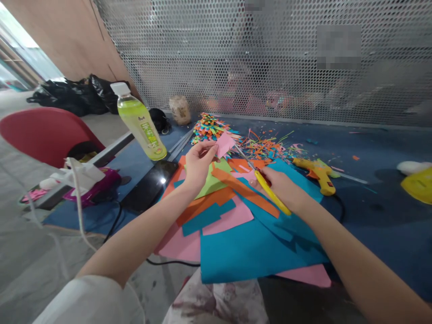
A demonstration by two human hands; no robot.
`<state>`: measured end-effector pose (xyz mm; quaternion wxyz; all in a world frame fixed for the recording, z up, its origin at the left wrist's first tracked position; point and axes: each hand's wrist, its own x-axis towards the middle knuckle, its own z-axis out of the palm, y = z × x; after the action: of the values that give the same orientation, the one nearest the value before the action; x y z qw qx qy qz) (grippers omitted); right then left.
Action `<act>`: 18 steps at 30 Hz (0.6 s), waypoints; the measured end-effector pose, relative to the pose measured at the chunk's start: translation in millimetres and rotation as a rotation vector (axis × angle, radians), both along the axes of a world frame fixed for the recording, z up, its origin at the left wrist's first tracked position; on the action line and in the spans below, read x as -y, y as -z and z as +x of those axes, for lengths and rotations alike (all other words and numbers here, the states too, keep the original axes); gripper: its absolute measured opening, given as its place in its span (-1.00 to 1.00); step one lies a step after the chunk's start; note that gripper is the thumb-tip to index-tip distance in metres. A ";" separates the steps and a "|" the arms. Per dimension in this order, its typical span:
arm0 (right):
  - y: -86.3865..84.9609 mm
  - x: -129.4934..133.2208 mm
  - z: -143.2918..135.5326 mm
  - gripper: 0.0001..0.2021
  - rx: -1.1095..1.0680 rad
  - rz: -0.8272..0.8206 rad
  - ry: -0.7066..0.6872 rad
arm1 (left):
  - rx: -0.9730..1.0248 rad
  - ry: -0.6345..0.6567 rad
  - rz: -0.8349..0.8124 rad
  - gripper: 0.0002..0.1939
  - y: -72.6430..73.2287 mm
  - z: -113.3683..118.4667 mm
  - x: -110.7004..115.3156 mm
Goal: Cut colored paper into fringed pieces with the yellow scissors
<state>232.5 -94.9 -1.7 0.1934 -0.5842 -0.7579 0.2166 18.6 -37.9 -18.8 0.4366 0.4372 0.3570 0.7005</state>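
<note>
My left hand pinches a small piece of pink paper between thumb and fingers. Yellow-handled scissors are in my right hand, their blades pointing up and left to the edge of the pink paper. Whether the blades are parted is hard to make out. Beneath both hands lie overlapping sheets and strips: a large blue sheet, an orange strip, a light green piece and a pink piece. Just behind the held paper stands a cone of many small folded coloured papers.
Thin paper scraps litter the table behind my hands. A yellow glue gun lies on the right. To the left are a phone with a lit spot, a drink bottle and a red chair. A perforated metal panel borders the back.
</note>
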 end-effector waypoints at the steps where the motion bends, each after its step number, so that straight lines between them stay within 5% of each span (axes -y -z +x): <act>1: 0.0 0.2 -0.3 -0.73 0.002 -0.002 0.001 | 0.003 0.014 -0.002 -0.84 -0.1 0.6 0.5; 18: -0.6 -0.9 -1.5 -0.75 -0.062 -0.007 -0.009 | -0.082 0.067 -0.028 -0.80 0.4 2.6 4.1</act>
<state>231.0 -94.0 -1.1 0.2138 -0.5744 -0.7534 0.2384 21.2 -42.0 -19.2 0.4507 0.4710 0.3695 0.6622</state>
